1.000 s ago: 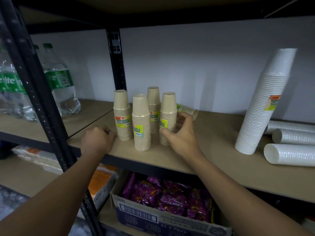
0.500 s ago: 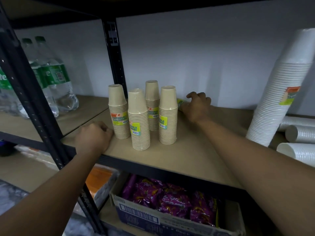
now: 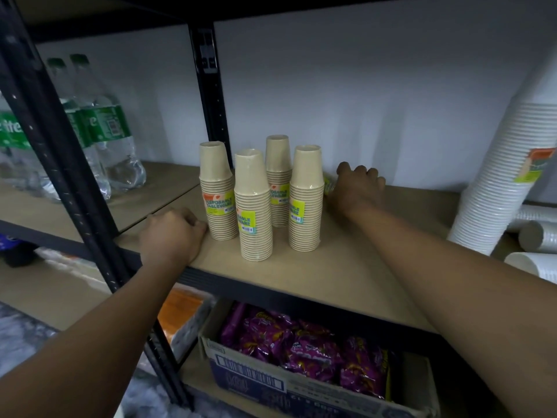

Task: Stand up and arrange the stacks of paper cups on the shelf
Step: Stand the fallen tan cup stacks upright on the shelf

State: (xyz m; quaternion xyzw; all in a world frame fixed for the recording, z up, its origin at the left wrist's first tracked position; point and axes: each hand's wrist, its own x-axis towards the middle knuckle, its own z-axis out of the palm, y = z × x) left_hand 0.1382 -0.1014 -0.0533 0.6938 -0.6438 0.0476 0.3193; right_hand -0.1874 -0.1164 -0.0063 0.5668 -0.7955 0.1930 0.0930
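Gripping lying cup stack (image 3: 328,184) — right hand (image 3: 357,191), beside upright stacks (image 3: 256,206)

I read "DISPOSABLE TABLEWARE" on the yellow label of the leftmost cup stack (image 3: 217,191) — the front cup stack (image 3: 255,212) shows only "SABLE" and "WARE". A bottle (image 3: 12,129) shows "ite" on green — the cardboard box (image 3: 250,378) print is too blurred to read.

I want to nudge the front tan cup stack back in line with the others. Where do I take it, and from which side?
Wrap the left hand round the front tan stack at its ribbed lower half, coming from the front. It stands upright, that side is open, and the other tan stacks crowd it behind and beside.
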